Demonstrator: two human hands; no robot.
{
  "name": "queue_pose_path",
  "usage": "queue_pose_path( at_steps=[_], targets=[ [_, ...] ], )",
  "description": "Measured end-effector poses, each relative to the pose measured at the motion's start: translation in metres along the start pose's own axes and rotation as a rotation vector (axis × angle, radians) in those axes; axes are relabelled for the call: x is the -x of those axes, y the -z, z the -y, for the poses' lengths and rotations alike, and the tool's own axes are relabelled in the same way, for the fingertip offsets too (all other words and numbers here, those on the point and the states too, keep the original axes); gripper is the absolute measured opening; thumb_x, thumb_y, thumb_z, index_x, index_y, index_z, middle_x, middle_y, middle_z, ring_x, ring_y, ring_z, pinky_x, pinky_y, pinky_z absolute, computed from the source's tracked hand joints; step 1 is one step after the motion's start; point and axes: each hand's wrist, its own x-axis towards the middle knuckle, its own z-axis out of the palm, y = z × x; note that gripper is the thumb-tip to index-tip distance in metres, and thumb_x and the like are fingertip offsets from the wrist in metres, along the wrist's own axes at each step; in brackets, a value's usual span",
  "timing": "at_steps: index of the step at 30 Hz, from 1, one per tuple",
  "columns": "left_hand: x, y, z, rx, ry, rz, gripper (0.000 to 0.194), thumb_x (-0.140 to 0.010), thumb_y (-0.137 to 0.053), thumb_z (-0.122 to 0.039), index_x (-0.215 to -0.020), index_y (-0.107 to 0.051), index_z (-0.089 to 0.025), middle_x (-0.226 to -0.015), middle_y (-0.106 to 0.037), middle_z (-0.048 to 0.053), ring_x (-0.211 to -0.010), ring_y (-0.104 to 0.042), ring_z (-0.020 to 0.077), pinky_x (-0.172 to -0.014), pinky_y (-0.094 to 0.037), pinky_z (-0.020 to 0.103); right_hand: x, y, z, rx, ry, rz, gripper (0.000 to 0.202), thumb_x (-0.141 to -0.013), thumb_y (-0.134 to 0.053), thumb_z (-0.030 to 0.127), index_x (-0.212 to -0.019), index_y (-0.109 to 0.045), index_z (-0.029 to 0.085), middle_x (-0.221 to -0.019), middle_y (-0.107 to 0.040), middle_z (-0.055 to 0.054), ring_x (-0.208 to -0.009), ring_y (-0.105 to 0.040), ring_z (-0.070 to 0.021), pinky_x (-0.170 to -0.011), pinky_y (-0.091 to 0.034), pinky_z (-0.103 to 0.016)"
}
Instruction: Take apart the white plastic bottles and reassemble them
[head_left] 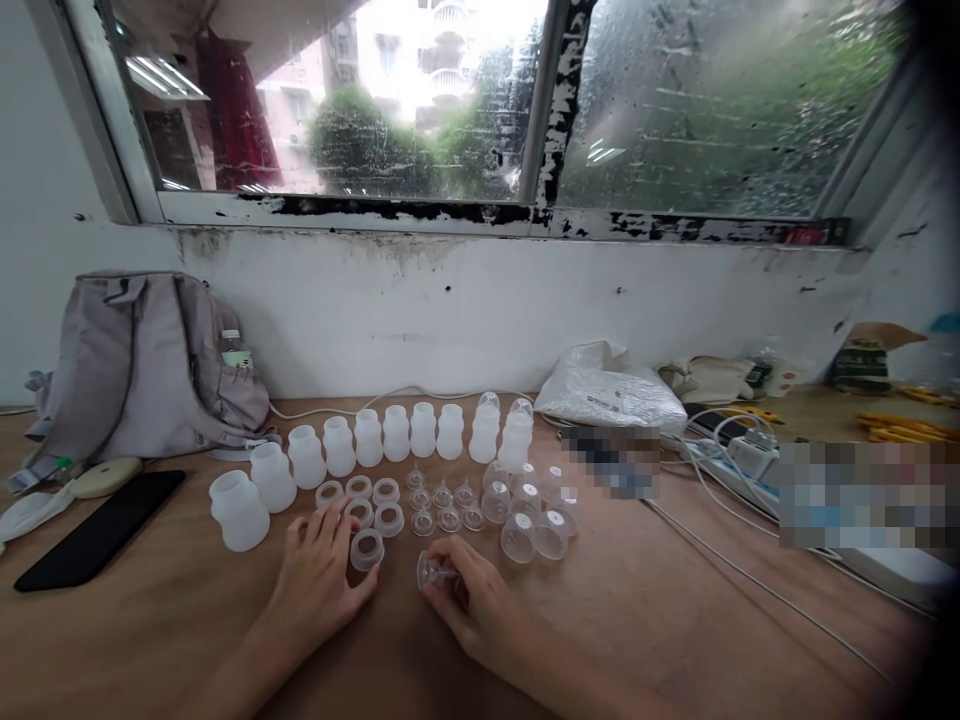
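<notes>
My left hand [322,555] has its thumb and fingers around the nearest translucent screw ring [367,550], gripping it at the table. Behind that ring stand several similar rings [386,492], some partly under my fingers. Pinched in my right hand [469,590] is a clear bottle teat [427,570], tipped on its side with its round base facing left. Several more teats [448,518] stand upright in rows beyond it. Clear domed caps [550,535] are grouped to the right. White baby bottles [240,510] form a curved row behind, and two at its right end wear clear caps [519,415].
A black phone [101,530] and a grey backpack [150,370] are on the left. Toward the right are a plastic bag [611,385], a white cable [765,595] and a power strip [877,570]. A wall with a window [540,130] bounds the back.
</notes>
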Motion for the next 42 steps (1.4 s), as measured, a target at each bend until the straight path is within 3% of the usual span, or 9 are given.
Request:
queue_pose_path(
  at_steps=[6,11,16,23,25,27,30,38,42],
  targets=[
    [0.001,-0.002,0.0,0.004,-0.001,-0.036,0.031,-0.075,-0.047,-0.041,-0.096,-0.052,-0.019,-0.117,-0.05,0.013,-0.104,-0.045,0.0278,-0.083,-0.03,0.045,-0.002,0.0,0.001,0.009,-0.013,-0.024,0.015,-0.078,-0.049,0.017,-0.092,-0.047,0.02,-0.084,-0.054,-0.002,-0.062,-0.049,-0.011,-0.058,-0.042,-0.023],
    [-0.002,0.003,-0.001,0.016,-0.04,-0.043,0.023,-0.078,-0.044,-0.04,-0.074,-0.053,-0.02,-0.107,-0.056,0.009,-0.101,-0.047,0.026,-0.081,-0.031,0.042,-0.003,-0.002,-0.002,-0.029,-0.027,-0.064,0.017,-0.079,-0.046,0.015,-0.094,-0.049,0.021,-0.087,-0.052,-0.003,-0.062,-0.051,-0.0101,-0.059,-0.045,-0.023],
    [-0.003,0.002,0.001,-0.031,-0.051,-0.079,0.024,-0.079,-0.044,-0.04,-0.07,-0.053,-0.019,-0.1,-0.058,0.009,-0.098,-0.048,0.0252,-0.08,-0.033,0.04,-0.006,0.0,-0.004,-0.083,-0.056,-0.118,0.017,-0.081,-0.043,0.016,-0.096,-0.05,0.021,-0.092,-0.052,-0.005,-0.073,-0.056,-0.0123,-0.064,-0.05,-0.024],
    [-0.003,0.002,0.004,-0.027,-0.054,-0.07,0.022,-0.079,-0.044,-0.037,-0.071,-0.052,-0.018,-0.097,-0.058,0.009,-0.096,-0.049,0.0256,-0.08,-0.033,0.041,-0.06,0.03,-0.004,0.15,-0.049,-0.358,0.02,-0.081,-0.043,0.018,-0.1,-0.049,0.018,-0.096,-0.057,-0.005,-0.082,-0.057,-0.0136,-0.074,-0.046,-0.026],
    [-0.004,0.004,0.004,-0.003,-0.059,-0.076,0.018,-0.078,-0.045,-0.033,-0.072,-0.052,-0.018,-0.094,-0.059,0.009,-0.094,-0.05,0.0251,-0.079,-0.034,0.039,-0.086,0.038,-0.009,0.321,-0.147,-0.28,0.024,-0.08,-0.046,0.018,-0.104,-0.047,0.016,-0.098,-0.058,-0.006,-0.077,-0.058,-0.0122,-0.071,-0.045,-0.024],
    [-0.005,0.005,0.002,0.025,-0.07,-0.09,0.015,-0.079,-0.045,-0.029,-0.072,-0.052,-0.018,-0.09,-0.059,0.008,-0.092,-0.05,0.0243,-0.078,-0.035,0.038,-0.11,0.041,-0.015,0.568,-0.263,-0.065,0.02,-0.079,-0.048,0.02,-0.097,-0.052,0.015,-0.093,-0.062,-0.006,-0.082,-0.058,-0.0144,-0.072,-0.043,-0.024],
    [-0.005,0.008,-0.001,0.058,-0.092,-0.115,0.014,-0.079,-0.044,-0.025,-0.072,-0.052,-0.018,-0.087,-0.059,0.007,-0.088,-0.051,0.0228,-0.078,-0.035,0.037,-0.135,0.037,-0.027,0.654,-0.328,0.042,0.016,-0.071,-0.056,0.017,-0.086,-0.059,0.013,-0.084,-0.065,-0.009,-0.081,-0.06,-0.0194,-0.067,-0.043,-0.025],
    [-0.004,0.007,-0.004,0.14,-0.11,-0.141,0.01,-0.078,-0.045,-0.022,-0.071,-0.051,-0.018,-0.08,-0.058,0.005,-0.085,-0.051,0.0216,-0.077,-0.036,0.035,-0.145,0.021,-0.044,0.723,-0.411,0.162,0.016,-0.06,-0.064,0.016,-0.075,-0.062,0.011,-0.082,-0.066,-0.014,-0.077,-0.062,-0.0243,-0.06,-0.043,-0.025],
    [-0.004,0.005,-0.007,0.188,-0.113,-0.17,0.009,-0.078,-0.045,-0.021,-0.071,-0.05,-0.017,-0.08,-0.057,0.005,-0.085,-0.051,0.0214,-0.077,-0.037,0.036,-0.143,0.035,-0.034,0.741,-0.393,0.055,0.032,-0.076,-0.052,0.027,-0.103,-0.052,0.01,-0.096,-0.063,-0.014,-0.09,-0.058,-0.0239,-0.069,-0.041,-0.027]
  ],
)
